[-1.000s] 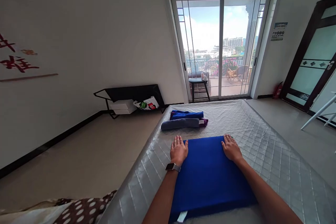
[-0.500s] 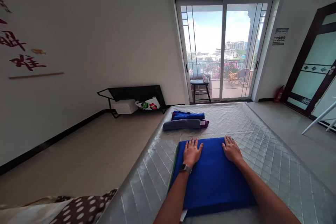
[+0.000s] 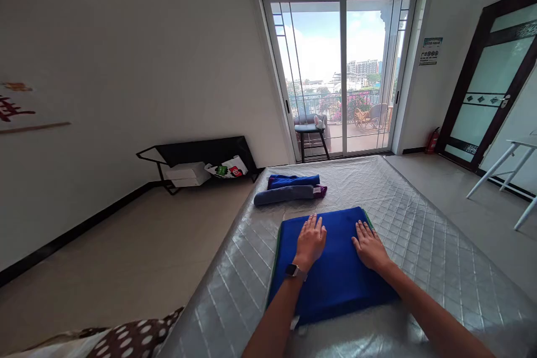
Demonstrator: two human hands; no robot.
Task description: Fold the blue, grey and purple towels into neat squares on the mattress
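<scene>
A folded blue cloth (image 3: 335, 268) with a green edge lies flat on the silver quilted mattress (image 3: 235, 279). My left hand (image 3: 311, 240) rests palm down on its upper left part, fingers stretched out, a watch on the wrist. On the upper right part lies my right hand (image 3: 369, 245), flat, with its fingers slightly spread. Neither hand grips anything. Beyond the cloth, a rolled grey-blue cloth (image 3: 283, 195) sits beside a folded blue and purple cloth (image 3: 293, 180). A small white tag shows at the near left corner of the blue cloth.
Against the left wall stands a black rack (image 3: 201, 151) with white boxes (image 3: 184, 174) and a printed bag (image 3: 229, 168). A dark stool (image 3: 309, 130) is by the glass doors. White furniture legs (image 3: 490, 170) stand at right. Brown dotted fabric (image 3: 134, 338) lies at lower left.
The view has turned slightly right. Both hands have shifted a little on the blue cloth, with the right hand now inward from its far right corner, where the green edge shows.
</scene>
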